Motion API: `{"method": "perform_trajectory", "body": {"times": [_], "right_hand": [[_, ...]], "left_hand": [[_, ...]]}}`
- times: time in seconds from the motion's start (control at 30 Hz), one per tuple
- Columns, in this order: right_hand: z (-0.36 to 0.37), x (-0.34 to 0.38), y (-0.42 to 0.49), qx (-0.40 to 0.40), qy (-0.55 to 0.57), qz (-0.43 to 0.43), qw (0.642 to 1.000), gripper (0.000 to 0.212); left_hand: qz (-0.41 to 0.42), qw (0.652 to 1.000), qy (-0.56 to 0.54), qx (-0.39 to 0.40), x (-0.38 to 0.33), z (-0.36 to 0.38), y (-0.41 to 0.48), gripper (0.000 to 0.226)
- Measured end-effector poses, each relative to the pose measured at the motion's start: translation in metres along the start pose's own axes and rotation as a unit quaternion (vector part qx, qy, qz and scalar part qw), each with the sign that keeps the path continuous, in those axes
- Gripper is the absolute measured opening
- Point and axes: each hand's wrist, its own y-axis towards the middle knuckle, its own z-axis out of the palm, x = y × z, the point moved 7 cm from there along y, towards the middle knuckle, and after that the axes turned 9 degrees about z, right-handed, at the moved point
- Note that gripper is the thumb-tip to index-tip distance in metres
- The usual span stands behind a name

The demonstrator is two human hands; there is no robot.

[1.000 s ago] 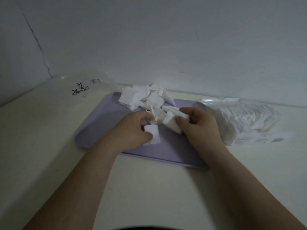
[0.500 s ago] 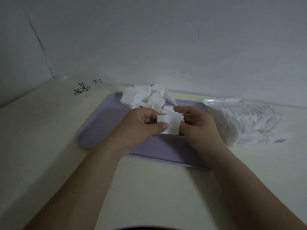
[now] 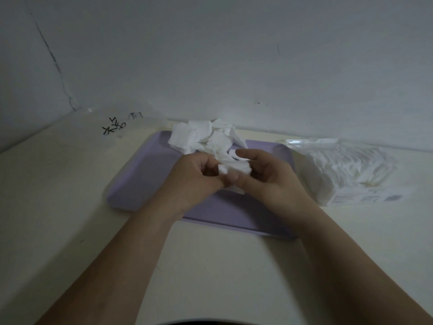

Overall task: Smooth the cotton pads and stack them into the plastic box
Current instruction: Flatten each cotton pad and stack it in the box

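A white cotton pad point(image 3: 235, 169) is held between both hands above the purple tray point(image 3: 140, 184). My left hand point(image 3: 194, 181) pinches its left side with curled fingers. My right hand point(image 3: 264, 181) holds its right side, thumb against the pad and forefinger stretched out above it. Much of the pad is hidden by my fingers. A loose pile of crumpled white cotton pads point(image 3: 201, 138) lies at the tray's far edge. A clear plastic box point(image 3: 121, 127) with black handwriting stands at the far left, hard to make out.
A clear plastic pack of cotton pads point(image 3: 346, 170) lies to the right of the tray, against the wall. The cream table point(image 3: 222, 266) runs to a grey wall at the back and left, with a crack in the corner.
Both hands lifted the pad off the tray and brought it together between them. It went from flat to bunched between my fingers, and my hands moved closer.
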Motion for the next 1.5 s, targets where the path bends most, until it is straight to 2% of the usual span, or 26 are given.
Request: {"method": "perform_trajectory", "body": {"times": [0.07, 0.17, 0.27, 0.33, 0.5, 0.57, 0.63, 0.67, 0.73, 0.77, 0.8, 0.93, 1.13, 1.3, 1.4, 1.5], "right_hand": [[0.000, -0.003, 0.001, -0.021, -0.048, 0.003, 0.999, 0.060], [-0.015, -0.005, 0.004, -0.110, -0.091, -0.004, 0.990, 0.039], [-0.034, -0.007, 0.005, -0.170, -0.103, 0.005, 0.980, 0.037], [-0.038, -0.010, 0.006, -0.178, -0.092, 0.011, 0.980, 0.035], [-0.034, -0.009, 0.008, -0.166, -0.085, 0.004, 0.982, 0.034], [-0.033, -0.009, 0.008, -0.162, -0.075, 0.001, 0.984, 0.042], [-0.032, -0.009, 0.008, -0.163, -0.070, -0.002, 0.984, 0.047], [-0.032, -0.009, 0.007, -0.163, -0.070, -0.003, 0.984, 0.048], [-0.032, -0.009, 0.008, -0.164, -0.075, -0.002, 0.984, 0.046], [-0.033, -0.009, 0.008, -0.164, -0.079, -0.001, 0.983, 0.044], [-0.033, -0.009, 0.007, -0.164, -0.084, 0.000, 0.983, 0.041], [-0.032, -0.009, 0.008, -0.167, -0.097, 0.002, 0.981, 0.036], [-0.032, -0.011, 0.009, -0.169, -0.089, 0.010, 0.981, 0.035], [-0.035, -0.015, 0.009, -0.180, -0.068, 0.020, 0.981, 0.035], [-0.035, -0.015, 0.007, -0.179, -0.067, 0.019, 0.981, 0.035], [-0.034, -0.015, 0.009, -0.178, -0.048, 0.019, 0.983, 0.036]], "left_hand": [[-0.006, 1.000, 0.016, -0.002, 0.001, 0.000, -0.001, 0.024], [-0.002, 0.998, 0.044, -0.041, -0.001, -0.014, 0.004, 0.013], [0.025, 0.986, 0.126, -0.106, 0.001, -0.038, 0.015, 0.023], [0.024, 0.979, 0.178, -0.092, 0.010, -0.040, 0.023, 0.028], [0.030, 0.981, 0.184, 0.059, 0.014, -0.008, 0.039, 0.055], [0.009, 0.983, 0.179, 0.033, 0.014, -0.009, 0.042, 0.049], [-0.021, 0.981, 0.192, -0.032, 0.013, -0.016, 0.042, 0.027], [-0.024, 0.974, 0.221, -0.052, 0.010, -0.018, 0.042, 0.031], [-0.029, 0.960, 0.277, -0.038, 0.009, -0.013, 0.042, 0.060], [-0.030, 0.954, 0.298, -0.025, 0.009, -0.009, 0.043, 0.063], [-0.034, 0.952, 0.304, -0.017, 0.012, -0.007, 0.043, 0.056], [-0.037, 0.971, 0.232, -0.033, 0.016, -0.013, 0.044, 0.009], [0.017, 0.984, 0.176, -0.037, 0.019, -0.014, 0.037, 0.014], [0.030, 0.982, 0.116, -0.145, 0.006, -0.030, 0.031, 0.009], [0.022, 0.983, -0.053, -0.176, -0.004, -0.029, 0.026, 0.012], [-0.011, 0.960, -0.254, -0.117, -0.008, -0.006, 0.026, 0.019]]}}
